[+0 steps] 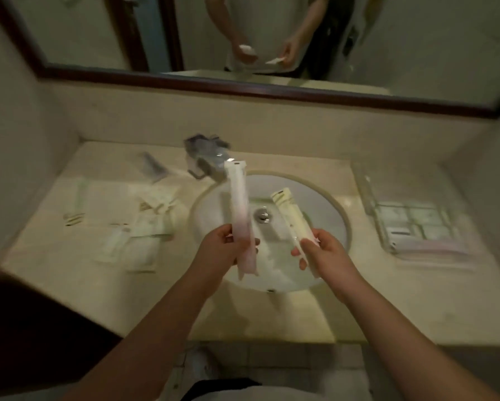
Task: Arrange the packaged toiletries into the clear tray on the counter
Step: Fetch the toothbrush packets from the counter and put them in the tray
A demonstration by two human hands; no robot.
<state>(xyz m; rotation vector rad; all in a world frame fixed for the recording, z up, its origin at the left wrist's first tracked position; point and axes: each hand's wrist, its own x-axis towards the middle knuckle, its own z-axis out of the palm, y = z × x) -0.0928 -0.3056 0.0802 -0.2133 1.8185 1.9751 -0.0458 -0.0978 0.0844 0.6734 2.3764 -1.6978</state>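
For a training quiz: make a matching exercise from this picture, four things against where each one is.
Things:
1. pink-tinted packet
2. cream packet
3. clear tray
4. loose packets

Places:
A. on the counter, right of the sink
B. held in the left hand
C. on the counter, left of the sink
D. held in the right hand

Pairs: 1-B, 2-D, 3-A, 4-C
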